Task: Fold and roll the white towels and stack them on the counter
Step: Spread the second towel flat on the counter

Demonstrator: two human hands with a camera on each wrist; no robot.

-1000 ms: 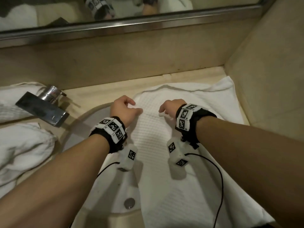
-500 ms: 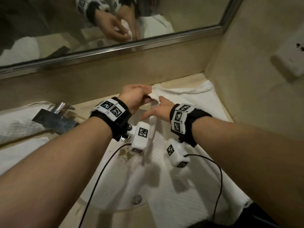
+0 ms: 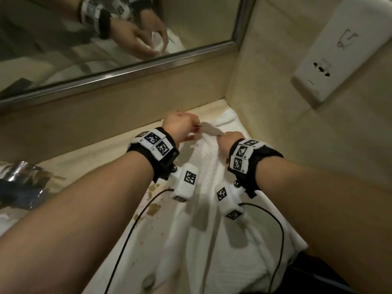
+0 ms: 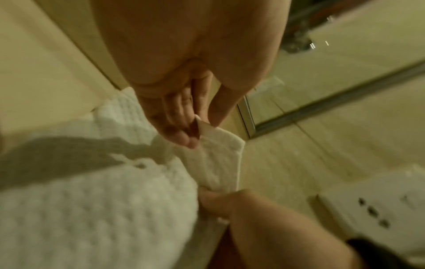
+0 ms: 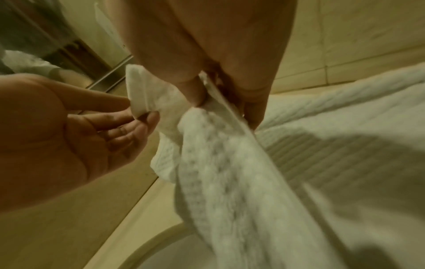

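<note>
Beneath the mirror, near the surface's far right corner, left hand and right hand pinch the white towel's lifted far end — its length runs back toward the person.

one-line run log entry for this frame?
phase: folding | left hand: pinches towel corner | right hand: grips towel edge | towel lies over sink

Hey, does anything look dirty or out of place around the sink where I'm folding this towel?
Yes. Brownish stains speckle the sink basin just left of the white towel, close to its edge. Both the left hand and right hand pinch the towel's far corner, lifted above the counter.
</note>
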